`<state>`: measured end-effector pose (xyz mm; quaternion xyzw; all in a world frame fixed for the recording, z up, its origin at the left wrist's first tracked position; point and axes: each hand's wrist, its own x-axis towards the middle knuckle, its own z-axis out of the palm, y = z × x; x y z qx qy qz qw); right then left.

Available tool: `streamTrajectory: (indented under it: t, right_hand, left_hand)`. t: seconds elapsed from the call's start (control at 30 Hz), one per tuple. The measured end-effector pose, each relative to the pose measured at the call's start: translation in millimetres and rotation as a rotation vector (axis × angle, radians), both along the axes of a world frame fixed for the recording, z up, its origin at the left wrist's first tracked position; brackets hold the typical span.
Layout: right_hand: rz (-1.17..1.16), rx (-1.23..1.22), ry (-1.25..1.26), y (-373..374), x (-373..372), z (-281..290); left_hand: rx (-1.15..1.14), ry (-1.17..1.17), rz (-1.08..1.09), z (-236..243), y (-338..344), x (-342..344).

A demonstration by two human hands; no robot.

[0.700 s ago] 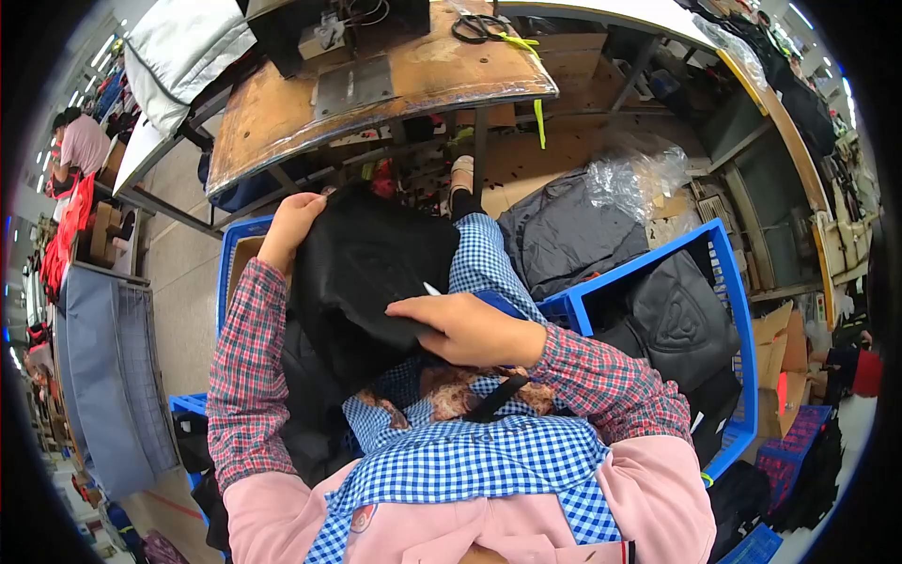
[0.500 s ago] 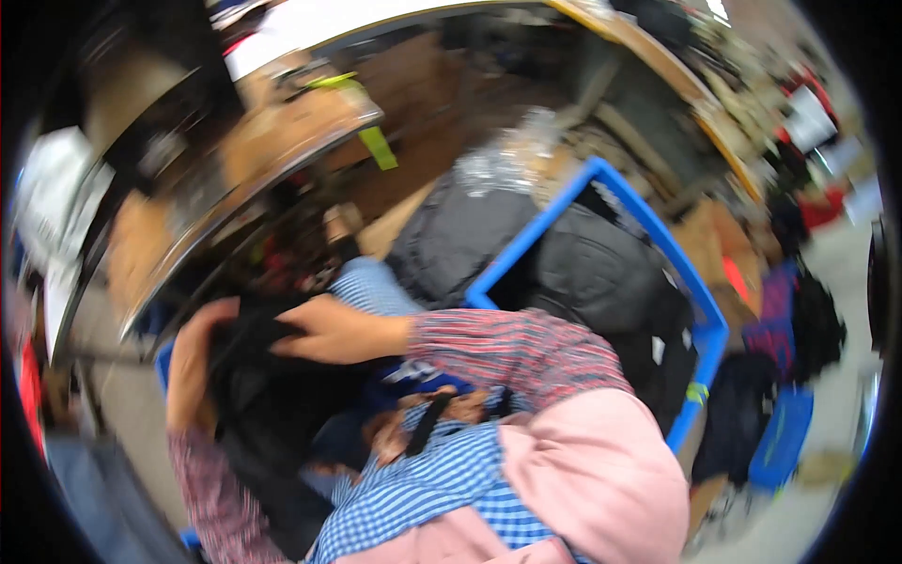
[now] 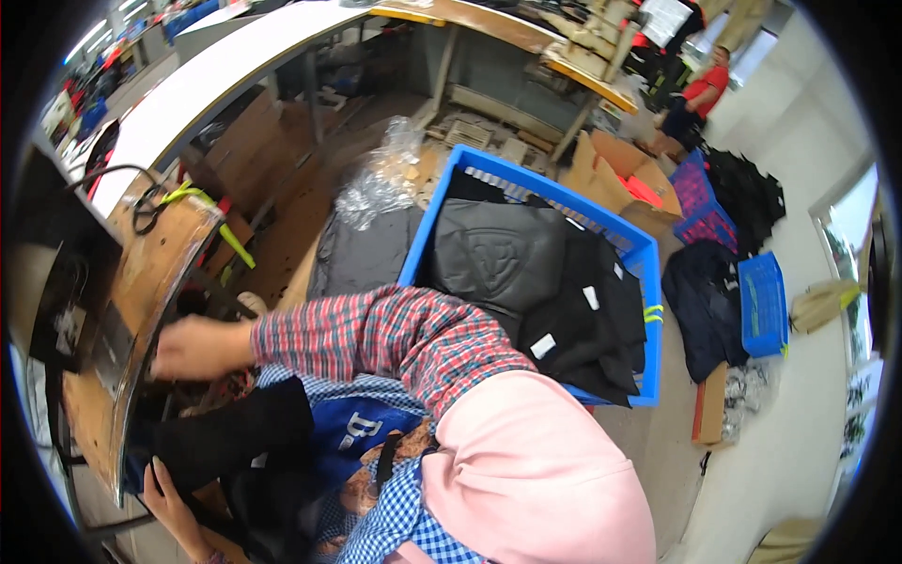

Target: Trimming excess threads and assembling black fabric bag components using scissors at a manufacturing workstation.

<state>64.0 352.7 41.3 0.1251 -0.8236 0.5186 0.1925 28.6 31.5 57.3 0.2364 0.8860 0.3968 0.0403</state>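
Observation:
My left hand (image 3: 169,510) is low at the left, its fingers closed at the edge of a folded black cloth piece (image 3: 235,432) over my lap. Above that cloth, my right hand (image 3: 202,349) reaches across to the front edge of the wooden worktop (image 3: 103,376). Its fingers point down and are slightly blurred, so I cannot make out whether they grip anything. More black fabric (image 3: 268,503) hangs below the folded piece, beside my blue checked apron (image 3: 404,508).
A blue plastic crate (image 3: 648,282) with black garment pieces stands to my right. Behind it are a black bundle (image 3: 366,249), clear plastic wrap (image 3: 385,179) and a cardboard box (image 3: 620,179). A smaller blue basket (image 3: 763,305) lies farther right. A person in red (image 3: 709,89) is far back.
My view has swung, and the crate appears more fully. My right hand has left the black cloth for the worktop edge. My left hand is lower, still at the cloth, which now shows as folded.

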Motion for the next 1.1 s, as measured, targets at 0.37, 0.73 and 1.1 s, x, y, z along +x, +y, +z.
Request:
streamTrajectory:
  t: [0.37, 0.73, 1.1]
  right_hand:
    - [-0.579, 0.512, 0.132, 129, -164, 7]
    - [-0.569, 0.854, -0.382, 130, -226, 49]
    - [0.273, -0.276, -0.575, 26, 28, 34]
  left_hand:
    - [0.181, 0.17, 0.224, 5, 11, 20]
    - [0.248, 0.157, 0.184, -3, 22, 19]
    - [0.259, 0.152, 0.184, -10, 20, 20]
